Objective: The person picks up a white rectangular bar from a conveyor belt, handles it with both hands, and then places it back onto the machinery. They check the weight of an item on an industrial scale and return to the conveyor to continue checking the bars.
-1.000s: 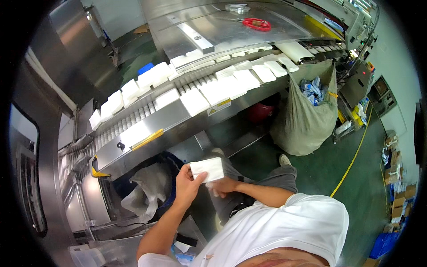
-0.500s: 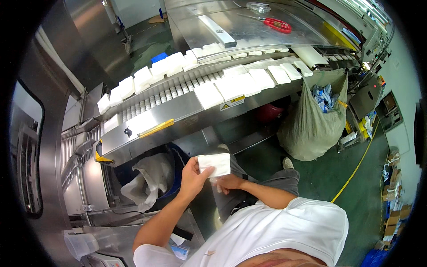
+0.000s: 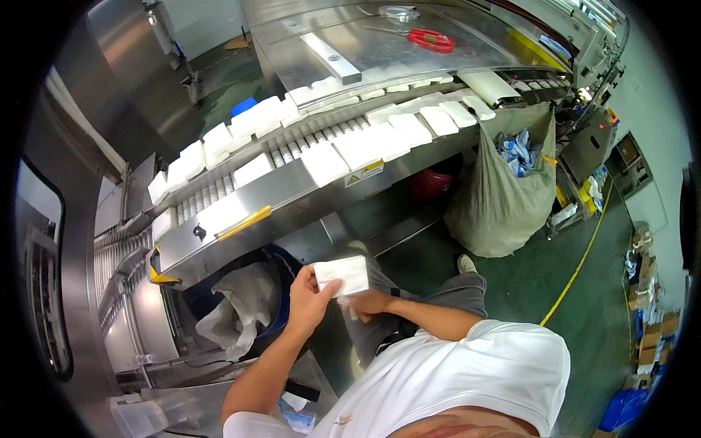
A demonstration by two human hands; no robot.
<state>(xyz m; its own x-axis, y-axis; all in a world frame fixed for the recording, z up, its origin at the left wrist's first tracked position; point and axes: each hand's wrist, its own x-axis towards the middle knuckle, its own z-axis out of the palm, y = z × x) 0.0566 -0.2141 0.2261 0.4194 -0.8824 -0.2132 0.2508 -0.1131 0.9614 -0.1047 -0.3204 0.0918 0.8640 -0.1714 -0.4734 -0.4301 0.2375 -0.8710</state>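
My left hand [image 3: 307, 298] grips a white folded tissue pack [image 3: 349, 275], thumb on top and fingers around its left edge. My right hand [image 3: 369, 301] is just below the pack's lower edge, fingers curled. Something pale shows at its fingertips, too small to make out. In front runs a steel roller conveyor [image 3: 206, 203]. Along its near ledge lies a row of similar white packs [image 3: 358, 150], and another row of white packs [image 3: 217, 144] lines the far side. One loose white pack [image 3: 253, 169] sits on the rollers.
Below the conveyor stands a blue bin [image 3: 282, 281] with a pale plastic bag [image 3: 244, 299] in it. A large cloth sack [image 3: 496, 212] hangs at the right, holding blue-and-white wrappers. Red-handled scissors [image 3: 431, 40] lie on the steel top. A clear plastic tub [image 3: 139, 417] is at lower left.
The view has shifted slightly, so the conveyor appears further left. A white pack now lies on the rollers mid-conveyor. Both hands keep nearly the same pose around the tissue pack.
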